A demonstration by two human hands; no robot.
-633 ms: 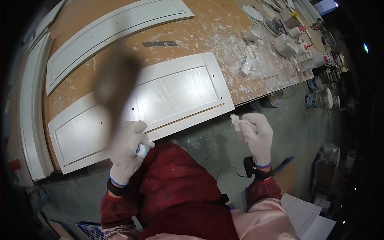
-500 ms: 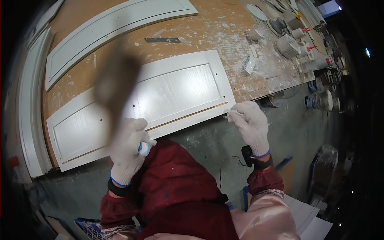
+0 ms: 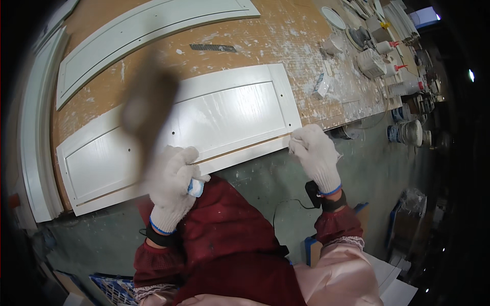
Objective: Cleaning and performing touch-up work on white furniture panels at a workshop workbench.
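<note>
A white panelled cabinet door (image 3: 229, 109) with a long groove near its front edge lies on the workbench. My left hand (image 3: 176, 176), in a white knitted glove, is curled over the door's front edge. Its fingers are closed round a small blue-and-white piece (image 3: 195, 187), whose kind I cannot make out. At the door's right front corner is my gloved right hand (image 3: 312, 148), fingers bent together in a pinch by the end of the groove. Whatever lies between those fingertips is hidden. A blurred brown shape (image 3: 150, 104) close to the lens covers part of the door.
Another white panel (image 3: 148, 25) lies farther back, and stacked white panels (image 3: 43, 132) stand at the left. A dark flat strip (image 3: 213, 48) rests on the paint-spotted workbench (image 3: 275, 38). Tubs and red-tipped bottles (image 3: 386, 47) crowd the right side; paint cans (image 3: 408, 132) stand beyond the edge.
My left hand has moved a little right along the door's front edge with the blue-and-white piece. The right hand has tilted and its fingers curl in more. The view has shifted slightly.
</note>
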